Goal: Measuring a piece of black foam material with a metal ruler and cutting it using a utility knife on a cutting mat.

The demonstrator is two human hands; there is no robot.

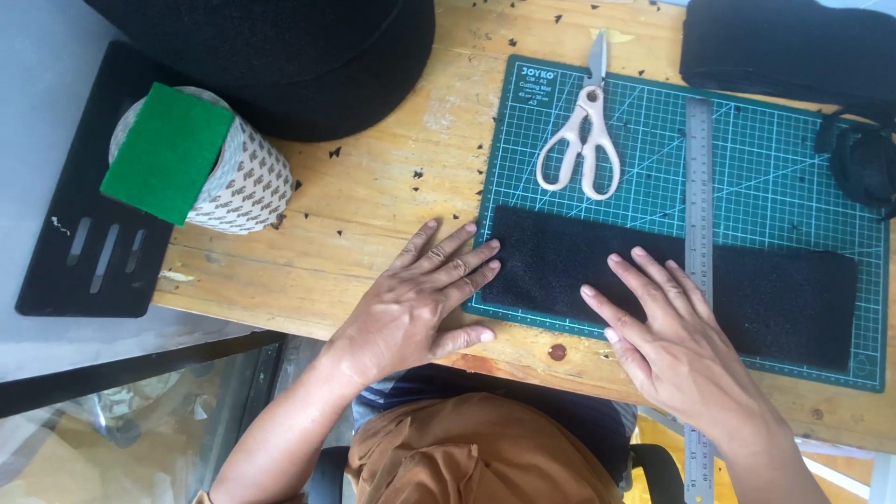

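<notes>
Both of my hands are lying flat and open: my left hand touching the black felt strip's end, my right hand pressing it onto the green cutting mat, the steel ruler crossing it, on the tabletop.

scissors: white-handled, blades shut and pointing away, lying on the upper part of the green cutting mat, left of the ruler.
tape roll: patterned, standing on the table at the left, its far edge over the black board.
green pad: flat square resting tilted on top of the tape roll.
black board: flat panel with three narrow slots, at the table's left edge, partly over the grey surface beside it.
black fabric roll: large and dark, at the top, left of the mat.
folded black fabric: top right corner.
black strap bundle: at the mat's right edge.
table: bare wood, sprinkled with small black scraps.
</notes>
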